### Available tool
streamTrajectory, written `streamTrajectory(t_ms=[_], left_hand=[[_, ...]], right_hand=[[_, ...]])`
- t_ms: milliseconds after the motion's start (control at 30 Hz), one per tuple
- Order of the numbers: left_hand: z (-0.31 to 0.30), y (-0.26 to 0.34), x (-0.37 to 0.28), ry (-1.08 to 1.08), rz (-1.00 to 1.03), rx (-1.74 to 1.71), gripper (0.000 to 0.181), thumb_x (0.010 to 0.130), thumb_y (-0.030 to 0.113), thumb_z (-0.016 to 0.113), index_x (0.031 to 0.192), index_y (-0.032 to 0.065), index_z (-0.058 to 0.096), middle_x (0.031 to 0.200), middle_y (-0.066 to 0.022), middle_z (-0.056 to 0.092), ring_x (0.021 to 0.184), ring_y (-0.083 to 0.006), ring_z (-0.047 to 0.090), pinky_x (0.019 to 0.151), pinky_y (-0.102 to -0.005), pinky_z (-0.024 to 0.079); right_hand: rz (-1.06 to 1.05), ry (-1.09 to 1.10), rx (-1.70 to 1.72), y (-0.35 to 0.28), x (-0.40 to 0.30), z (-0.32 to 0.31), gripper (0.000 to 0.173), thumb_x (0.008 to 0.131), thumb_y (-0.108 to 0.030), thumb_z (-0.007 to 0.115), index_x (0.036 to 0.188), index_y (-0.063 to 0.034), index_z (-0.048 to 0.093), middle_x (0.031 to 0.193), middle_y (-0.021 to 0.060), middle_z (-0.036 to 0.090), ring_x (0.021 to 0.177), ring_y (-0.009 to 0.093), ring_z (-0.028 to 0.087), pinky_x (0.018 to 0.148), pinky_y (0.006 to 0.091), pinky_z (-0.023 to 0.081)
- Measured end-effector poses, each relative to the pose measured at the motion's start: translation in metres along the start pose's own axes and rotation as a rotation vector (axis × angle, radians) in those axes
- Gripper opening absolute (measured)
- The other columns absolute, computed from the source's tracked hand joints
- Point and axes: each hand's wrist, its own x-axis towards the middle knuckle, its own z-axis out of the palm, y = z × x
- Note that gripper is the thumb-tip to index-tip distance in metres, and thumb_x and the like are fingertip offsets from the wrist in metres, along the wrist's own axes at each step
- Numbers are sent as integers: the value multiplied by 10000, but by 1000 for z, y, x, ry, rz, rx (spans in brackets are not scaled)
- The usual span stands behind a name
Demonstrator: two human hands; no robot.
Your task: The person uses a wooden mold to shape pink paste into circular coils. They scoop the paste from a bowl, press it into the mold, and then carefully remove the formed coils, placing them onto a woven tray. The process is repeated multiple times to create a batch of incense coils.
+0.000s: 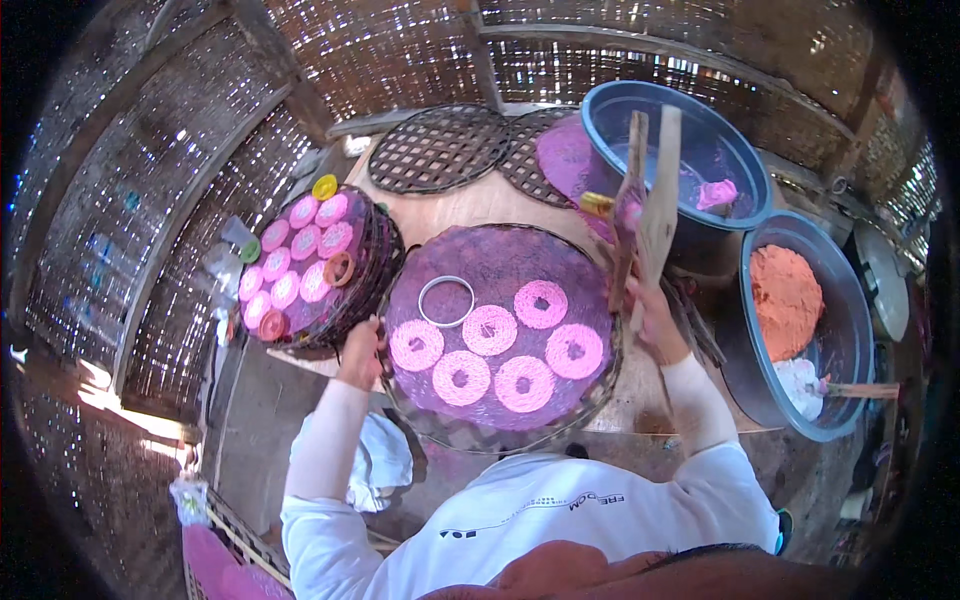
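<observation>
My left hand point(361, 354) grips the left rim of a round woven tray point(504, 441) covered with a purple-stained sheet point(495, 251). Several pink ring-shaped pieces made of fine dough-like strands point(490, 330) lie on the sheet. A thin white ring point(421, 300) rests there too, around a bare spot. My right hand point(654, 319) is closed around the lower end of a wooden two-armed press point(660, 202), raised beside the tray's right edge. Pink paste clings between its arms, and a brass-coloured cylinder point(596, 203) sticks out on its left.
Stacked trays point(352, 319) with pink pieces and coloured rings stand at left. Lattice trays point(439, 148) lie behind. At right are a blue tub point(757, 176) with a pink lump point(716, 194) and another tub point(866, 345) with orange dough point(786, 300) and white paste point(799, 386).
</observation>
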Motion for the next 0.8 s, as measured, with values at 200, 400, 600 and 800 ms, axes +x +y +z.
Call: streamTrajectory(t_ms=[200, 400, 600, 800], left_hand=[[0, -106, -58, 31, 59, -493, 261, 923, 183, 302, 847, 98, 536, 740, -9, 552, 604, -129, 498, 590, -272, 442], [38, -153, -117, 174, 120, -743, 254, 948, 200, 294, 815, 125, 497, 691, 39, 474, 546, -67, 367, 510, -213, 327], [61, -177, -148, 70, -69, -806, 156, 902, 161, 411, 971, 103, 539, 822, 2, 534, 726, -128, 457, 714, -272, 385], [11, -183, -106, 493, 358, -160, 242, 828, 182, 549, 1036, 67, 506, 836, 16, 502, 765, -95, 467, 721, -252, 386]], right_hand=[[283, -175, -16, 32, 96, -13, 425, 819, -286, 558, 1143, -20, 487, 884, 47, 582, 781, 138, 565, 688, 267, 467], [167, -291, -249, 25, 141, 25, 299, 805, -276, 578, 974, -32, 545, 790, 43, 573, 711, 128, 548, 635, 261, 441], [139, -508, -345, -17, 110, 78, 283, 784, -226, 625, 970, -28, 546, 750, 22, 552, 619, 91, 513, 541, 233, 410], [180, -631, -361, -71, 44, 114, 308, 760, -220, 660, 960, -17, 544, 732, 5, 538, 602, 62, 488, 495, 217, 373]])
